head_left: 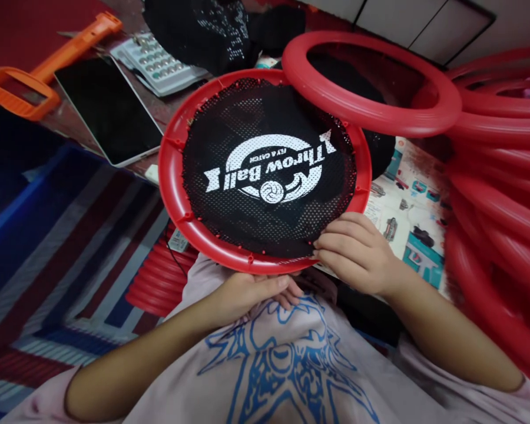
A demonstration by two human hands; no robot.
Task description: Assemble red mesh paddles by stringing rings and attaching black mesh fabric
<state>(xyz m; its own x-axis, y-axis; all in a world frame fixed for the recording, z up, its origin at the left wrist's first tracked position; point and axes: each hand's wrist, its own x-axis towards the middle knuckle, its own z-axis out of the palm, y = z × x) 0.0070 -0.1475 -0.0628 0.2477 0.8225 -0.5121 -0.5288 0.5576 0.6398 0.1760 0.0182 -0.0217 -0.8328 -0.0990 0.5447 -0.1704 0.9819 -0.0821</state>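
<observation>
A round black net [269, 112] with white "Throw Ball" print, upside down to me, lies inside a red plastic ring frame [170, 171]. Small red pegs run along the net's edge. My right hand [357, 250] grips the near right of the frame, its fingertips closed together over the net's edge; its thumb is hidden. Just below the near rim rests my left hand [265, 292], palm turned up and fingers loosely stretched, with nothing in them. Whether it touches the rim I cannot tell. A second, bare red ring [362, 115] overlaps the far right of the framed net.
Red rings [503, 171] stand piled at the right. Farther back lie a tablet [108, 109], a calculator [163, 65], an orange handled tool [48, 65] and black netting [203, 29]. More red rings [159, 277] are stacked at lower left. A printed sheet [393, 218] covers the table.
</observation>
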